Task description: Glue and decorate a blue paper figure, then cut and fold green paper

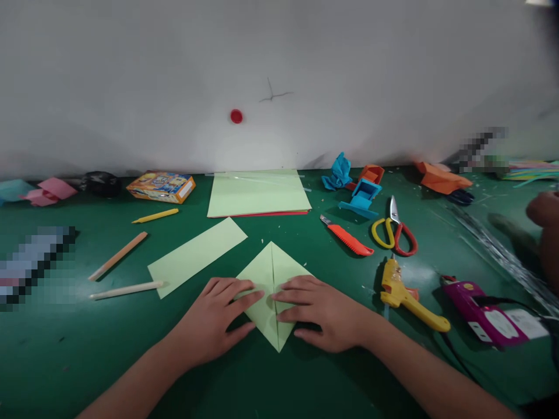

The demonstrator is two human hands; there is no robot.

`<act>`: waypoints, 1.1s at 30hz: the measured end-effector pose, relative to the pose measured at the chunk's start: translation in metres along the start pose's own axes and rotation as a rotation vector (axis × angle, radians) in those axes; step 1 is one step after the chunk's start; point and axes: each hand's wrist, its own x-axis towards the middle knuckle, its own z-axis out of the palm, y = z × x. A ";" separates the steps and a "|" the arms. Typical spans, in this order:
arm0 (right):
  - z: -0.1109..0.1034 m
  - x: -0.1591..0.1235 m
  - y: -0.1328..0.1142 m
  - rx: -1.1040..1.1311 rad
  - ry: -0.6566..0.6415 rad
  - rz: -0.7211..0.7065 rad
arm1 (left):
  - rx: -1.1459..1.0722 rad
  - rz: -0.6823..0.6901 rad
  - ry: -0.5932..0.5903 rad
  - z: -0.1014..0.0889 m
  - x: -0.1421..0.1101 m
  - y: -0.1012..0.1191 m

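Observation:
A pale green sheet of paper (271,262), folded into a diamond with a seam down its middle, lies on the green table in front of me. My left hand (218,317) rests on its left side, fingers spread and reaching toward the seam. From the other side my right hand (317,314) lies on the right half, its fingers apart and the tips at the seam. Both hands press from above and neither grips the paper. A pale green paper strip (196,256) lies beyond my left hand, with a pale stick (126,290) touching its near end.
Right of the paper lie an orange cutter (349,240), scissors (395,230), a yellow glue gun (413,299) and a purple corded box (484,314). Behind are stacked paper sheets (259,195) and an orange box (161,186) near the white wall. Another person's hand (545,227) shows at the right edge.

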 end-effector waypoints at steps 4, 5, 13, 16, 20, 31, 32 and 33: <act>-0.001 0.002 -0.001 0.000 -0.008 0.004 | -0.029 -0.010 0.023 -0.001 0.000 -0.001; -0.002 0.002 -0.001 -0.001 -0.011 0.003 | -0.047 -0.013 0.021 -0.002 0.000 -0.002; -0.004 0.000 -0.005 -0.041 0.008 0.009 | -0.111 0.007 0.015 -0.005 -0.002 -0.003; -0.004 -0.002 -0.003 -0.053 0.010 0.019 | -0.085 0.015 0.043 -0.001 -0.003 -0.003; -0.003 -0.002 -0.002 -0.067 0.008 0.048 | -0.041 0.050 0.069 0.002 -0.001 -0.002; -0.008 0.002 -0.006 -0.033 -0.027 0.106 | 0.031 0.186 0.054 -0.007 0.002 0.013; -0.008 0.001 -0.005 -0.031 -0.026 0.102 | 0.020 0.174 0.069 -0.007 0.002 0.012; -0.008 0.001 -0.005 -0.029 -0.022 0.098 | 0.005 0.163 0.079 -0.008 0.001 0.010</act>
